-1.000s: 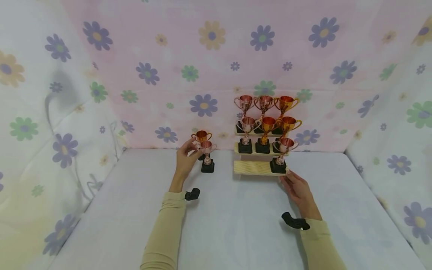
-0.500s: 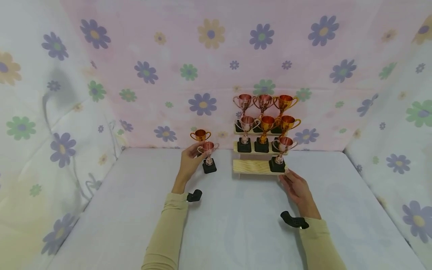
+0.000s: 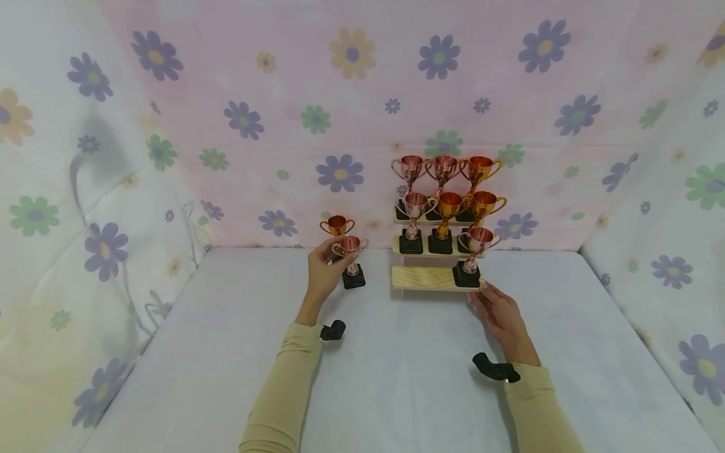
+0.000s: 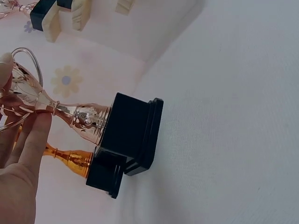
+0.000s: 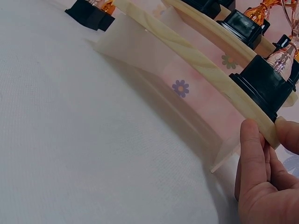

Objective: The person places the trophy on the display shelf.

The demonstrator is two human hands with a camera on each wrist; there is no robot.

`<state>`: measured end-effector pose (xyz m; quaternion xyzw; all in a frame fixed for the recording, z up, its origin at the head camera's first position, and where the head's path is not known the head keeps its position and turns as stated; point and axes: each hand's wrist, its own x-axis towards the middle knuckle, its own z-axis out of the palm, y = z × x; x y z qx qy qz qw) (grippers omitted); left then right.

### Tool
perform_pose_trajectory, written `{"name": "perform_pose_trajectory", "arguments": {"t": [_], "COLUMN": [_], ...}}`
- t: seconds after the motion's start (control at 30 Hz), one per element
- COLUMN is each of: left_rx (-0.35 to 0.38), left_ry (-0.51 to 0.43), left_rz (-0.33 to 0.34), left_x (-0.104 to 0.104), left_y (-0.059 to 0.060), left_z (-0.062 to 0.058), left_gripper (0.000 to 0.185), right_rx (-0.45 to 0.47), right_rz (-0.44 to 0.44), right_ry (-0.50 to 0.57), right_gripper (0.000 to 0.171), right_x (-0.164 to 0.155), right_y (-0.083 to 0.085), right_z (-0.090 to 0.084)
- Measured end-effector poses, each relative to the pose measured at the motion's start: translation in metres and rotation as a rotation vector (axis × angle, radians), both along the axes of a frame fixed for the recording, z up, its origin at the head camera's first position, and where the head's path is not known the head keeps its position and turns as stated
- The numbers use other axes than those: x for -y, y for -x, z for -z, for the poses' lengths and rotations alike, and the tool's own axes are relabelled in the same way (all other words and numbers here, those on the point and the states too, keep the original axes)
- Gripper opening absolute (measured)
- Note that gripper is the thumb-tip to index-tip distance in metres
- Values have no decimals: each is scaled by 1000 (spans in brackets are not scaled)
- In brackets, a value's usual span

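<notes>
My left hand grips a rose-gold trophy cup by its bowl, its black base pointing down. Just behind it stands a gold trophy cup, partly hidden by the hand and the nearer cup. Whether the held cup's base touches the table is hard to tell. On the right, my right hand pinches the front right corner of the lowest wooden step of a three-step display stand. A rose-gold trophy sits at that step's right end, close to the thumb.
Trophies in rose-gold and gold fill the stand's middle step and top step. The lowest step has bare wood at its left and centre. A white-covered table meets a flowered cloth backdrop behind and at both sides.
My left hand has shifted a little to the right with the rose-gold trophy, away from the gold one. The right hand stays at the stand's corner.
</notes>
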<state>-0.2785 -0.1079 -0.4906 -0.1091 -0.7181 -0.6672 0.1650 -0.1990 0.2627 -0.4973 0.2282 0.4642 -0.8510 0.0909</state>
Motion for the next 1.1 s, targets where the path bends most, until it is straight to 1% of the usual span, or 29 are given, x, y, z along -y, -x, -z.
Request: {"name": "perform_pose_trajectory", "arguments": {"t": [0.17, 0.27, 0.43, 0.5, 0.57, 0.63, 0.77, 0.9, 1.1], "left_rx": [-16, -23, -42, -52, -77, -111, -156, -148, -130], "left_ry": [-13, -30, -43, -51, -70, -90, -104, -80, -64], "left_rz": [4, 11, 29, 37, 53, 86, 160, 202, 227], "left_x": [-2, -4, -12, -18, -26, -35, -53, -68, -86], "left_y": [-2, -5, -15, -21, -26, -29, -33, -36, -30], "left_z": [-4, -12, -34, -44, -50, -52, -51, -50, -44], "left_gripper": [45, 44, 43, 43, 42, 41, 40, 42, 45], "right_rx": [5, 2, 6, 8, 10, 10, 15, 15, 0], "right_rz": [4, 5, 9, 11, 12, 14, 17, 16, 8], "right_ry": [5, 14, 18, 25, 33, 38, 43, 42, 35], "right_gripper": [62, 62, 63, 63, 64, 64, 63, 62, 62], "right_x": [-2, -3, -3, -4, -4, -4, -4, -2, -3], "right_y": [1, 2, 2, 2, 2, 2, 2, 1, 2], "right_z": [1, 2, 1, 1, 1, 1, 2, 2, 2]}}
